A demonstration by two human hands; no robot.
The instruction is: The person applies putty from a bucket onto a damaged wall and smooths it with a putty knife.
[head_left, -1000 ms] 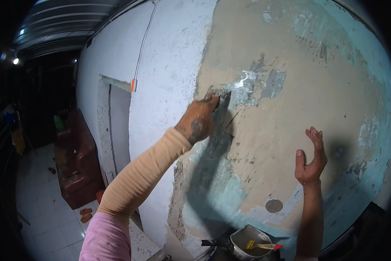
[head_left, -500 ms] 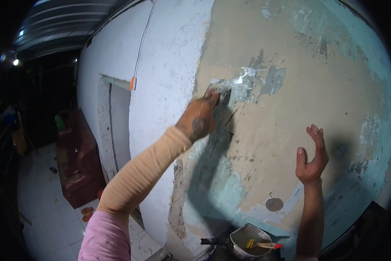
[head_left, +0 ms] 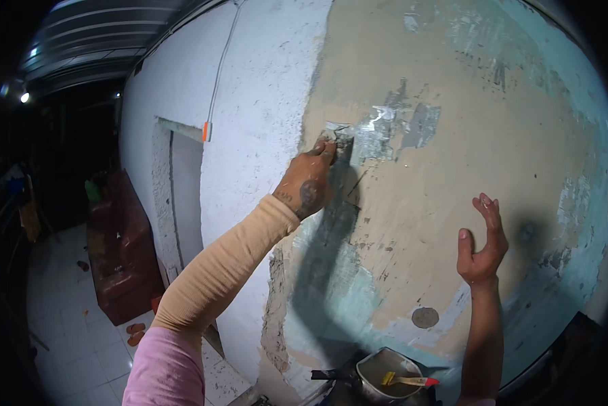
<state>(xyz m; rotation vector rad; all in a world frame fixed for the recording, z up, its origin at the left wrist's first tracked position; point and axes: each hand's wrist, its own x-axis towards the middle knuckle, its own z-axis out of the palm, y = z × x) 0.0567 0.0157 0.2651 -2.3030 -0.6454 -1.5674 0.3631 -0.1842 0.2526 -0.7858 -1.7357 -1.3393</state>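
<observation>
My left hand reaches up to the wall, fingers closed around a flat scraper. Most of this tool is hidden by the hand; its blade end lies at the wall on a dark, wet-looking streak. Right of the blade are bare, shiny grey patches in the beige coating. Lower right, my right hand is raised before the wall with thumb and fingers apart and curved, holding nothing. Below, between my arms, a bucket holds greyish contents, with a yellow-and-red-handled paintbrush lying across it.
White wall adjoins the beige part on the left, with a doorway and an orange switch box on a cable. Farther left stand a dark red bench-like seat and sandals on the tiled floor.
My left hand and the scraper have shifted very slightly left along the wall. The right hand keeps nearly the same place and pose.
</observation>
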